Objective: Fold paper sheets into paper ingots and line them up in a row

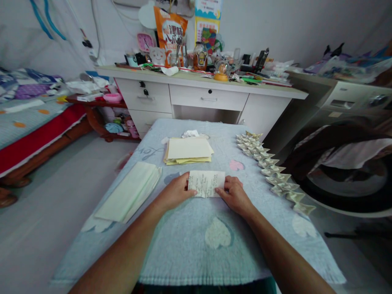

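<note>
Between my two hands is a small sheet of printed paper (207,183), creased down its middle. My left hand (178,188) pinches its left edge, thumb on the front and fingers behind. On the right edge my right hand (234,192) grips it the same way. Just beyond it lies a stack of white and yellow paper (190,148). A pile of long pale green paper sheets (127,190) rests to the left. Along the right side runs a row of folded paper boats (272,171), several of them set close together.
A light blue cloth (183,245) with heart patterns covers the table. Crumpled white tissue (190,133) lies behind the stack. Farther back stands a white desk (210,96) crowded with jars, a snack bag (170,34) and a pink clock (145,41). A washing machine (346,98) is at right, a bed (33,118) at left.
</note>
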Demonstrator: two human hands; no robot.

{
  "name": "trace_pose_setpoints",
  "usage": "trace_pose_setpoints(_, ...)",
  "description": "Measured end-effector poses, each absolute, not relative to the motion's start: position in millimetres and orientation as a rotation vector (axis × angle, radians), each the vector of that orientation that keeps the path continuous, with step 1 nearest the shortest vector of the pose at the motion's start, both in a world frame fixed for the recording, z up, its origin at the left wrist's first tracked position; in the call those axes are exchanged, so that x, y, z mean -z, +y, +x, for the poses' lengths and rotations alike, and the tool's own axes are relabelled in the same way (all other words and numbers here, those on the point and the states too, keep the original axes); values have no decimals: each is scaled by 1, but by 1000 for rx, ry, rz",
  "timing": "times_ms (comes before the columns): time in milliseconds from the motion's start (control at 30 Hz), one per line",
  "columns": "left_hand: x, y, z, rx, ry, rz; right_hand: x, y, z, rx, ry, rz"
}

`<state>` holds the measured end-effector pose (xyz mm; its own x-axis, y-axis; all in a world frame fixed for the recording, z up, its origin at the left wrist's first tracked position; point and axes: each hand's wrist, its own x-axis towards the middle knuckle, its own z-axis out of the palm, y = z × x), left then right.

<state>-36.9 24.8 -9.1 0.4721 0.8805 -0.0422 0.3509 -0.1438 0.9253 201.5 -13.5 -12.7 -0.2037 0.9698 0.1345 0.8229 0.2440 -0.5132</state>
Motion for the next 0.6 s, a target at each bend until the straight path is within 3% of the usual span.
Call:
trace_pose_setpoints(167, 9, 24, -37, -659, 1047, 1627, 13, -12, 201, -460, -2029, -1718)
trace_pose_setpoints(333, 3, 23, -36, -601, 943, 1590, 12, -15, 205, -505, -2045, -1526)
trace_pose_setpoints(600, -13, 18, -42, -382, 830, 2267, 3, -21, 205, -648, -2298, -1228)
